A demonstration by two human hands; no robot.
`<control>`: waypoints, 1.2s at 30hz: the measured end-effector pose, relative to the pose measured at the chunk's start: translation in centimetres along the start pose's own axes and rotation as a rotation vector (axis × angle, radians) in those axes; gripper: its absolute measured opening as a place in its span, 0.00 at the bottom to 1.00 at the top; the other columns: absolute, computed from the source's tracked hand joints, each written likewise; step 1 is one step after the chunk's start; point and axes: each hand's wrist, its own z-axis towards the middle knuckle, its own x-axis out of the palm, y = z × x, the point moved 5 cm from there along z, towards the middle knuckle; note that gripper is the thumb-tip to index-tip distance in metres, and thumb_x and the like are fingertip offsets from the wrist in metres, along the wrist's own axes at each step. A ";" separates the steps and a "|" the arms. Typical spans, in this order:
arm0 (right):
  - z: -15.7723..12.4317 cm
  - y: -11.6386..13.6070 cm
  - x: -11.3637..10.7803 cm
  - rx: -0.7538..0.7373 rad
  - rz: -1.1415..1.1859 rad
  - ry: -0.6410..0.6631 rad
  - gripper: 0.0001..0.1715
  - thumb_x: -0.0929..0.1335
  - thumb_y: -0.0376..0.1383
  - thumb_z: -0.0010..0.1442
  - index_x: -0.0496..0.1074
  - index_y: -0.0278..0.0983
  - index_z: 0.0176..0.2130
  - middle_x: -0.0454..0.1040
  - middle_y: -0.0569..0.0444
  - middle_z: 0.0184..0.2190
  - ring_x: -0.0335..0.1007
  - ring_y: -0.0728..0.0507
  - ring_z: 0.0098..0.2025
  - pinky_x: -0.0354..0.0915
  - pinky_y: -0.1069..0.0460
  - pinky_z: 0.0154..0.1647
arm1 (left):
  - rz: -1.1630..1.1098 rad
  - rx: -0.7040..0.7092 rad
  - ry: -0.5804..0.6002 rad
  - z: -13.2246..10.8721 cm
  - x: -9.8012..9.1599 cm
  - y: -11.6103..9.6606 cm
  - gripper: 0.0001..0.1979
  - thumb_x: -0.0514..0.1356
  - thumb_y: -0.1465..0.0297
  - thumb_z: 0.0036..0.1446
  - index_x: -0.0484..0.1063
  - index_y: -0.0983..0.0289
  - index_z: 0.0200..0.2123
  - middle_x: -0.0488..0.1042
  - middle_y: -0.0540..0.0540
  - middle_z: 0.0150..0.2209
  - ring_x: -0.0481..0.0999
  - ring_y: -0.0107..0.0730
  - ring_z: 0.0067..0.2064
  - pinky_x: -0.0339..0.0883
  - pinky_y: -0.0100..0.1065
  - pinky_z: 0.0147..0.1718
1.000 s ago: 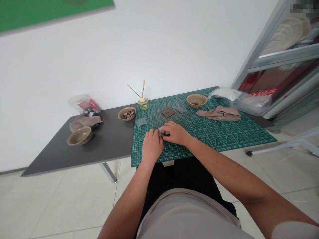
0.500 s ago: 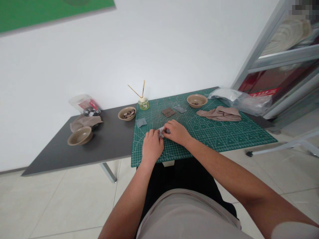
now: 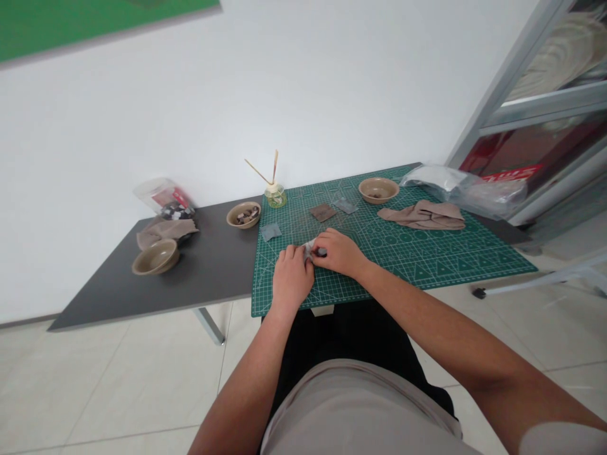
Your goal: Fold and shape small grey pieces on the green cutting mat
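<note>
Centre of the frame, on a green cutting mat (image 3: 427, 265), left hand (image 3: 291, 278) and right hand (image 3: 337, 254) nearly closed, fingertips pinching a small pale folded packet (image 3: 308, 248) between them

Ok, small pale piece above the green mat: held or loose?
Held: the small pale piece sits pinched between the left hand and right hand.

Left hand (image 3: 291, 279), right hand (image 3: 337, 253) on scrap (image 3: 308, 248)

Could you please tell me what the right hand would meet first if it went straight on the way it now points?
The right hand meets the small pale folded piece first, it seems already touching.
</note>
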 end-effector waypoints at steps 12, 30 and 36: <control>0.2 0.2 0.3 -0.082 0.079 0.068 0.03 0.70 0.33 0.58 0.75 0.38 0.32 0.77 0.54 0.33 0.67 0.44 0.38 0.59 0.48 0.46 | -0.020 0.002 0.004 0.0 0.1 0.0 0.11 0.53 0.70 0.64 0.70 0.63 0.48 0.71 0.59 0.45 0.69 0.44 0.48 0.64 0.43 0.49; 0.0 -0.1 0.1 -0.015 -0.020 0.009 0.06 0.71 0.35 0.58 0.71 0.38 0.29 0.72 0.53 0.31 0.62 0.42 0.38 0.58 0.48 0.44 | -0.026 0.023 -0.014 0.0 0.1 0.0 0.12 0.53 0.71 0.63 0.70 0.65 0.49 0.71 0.60 0.45 0.68 0.46 0.47 0.64 0.44 0.48; 0.3 0.4 0.3 -0.094 -0.013 0.063 0.06 0.68 0.32 0.62 0.74 0.37 0.33 0.76 0.52 0.34 0.64 0.43 0.39 0.58 0.48 0.47 | -0.033 0.022 -0.033 0.1 0.1 0.1 0.13 0.53 0.71 0.64 0.70 0.63 0.50 0.71 0.59 0.45 0.69 0.46 0.47 0.64 0.44 0.48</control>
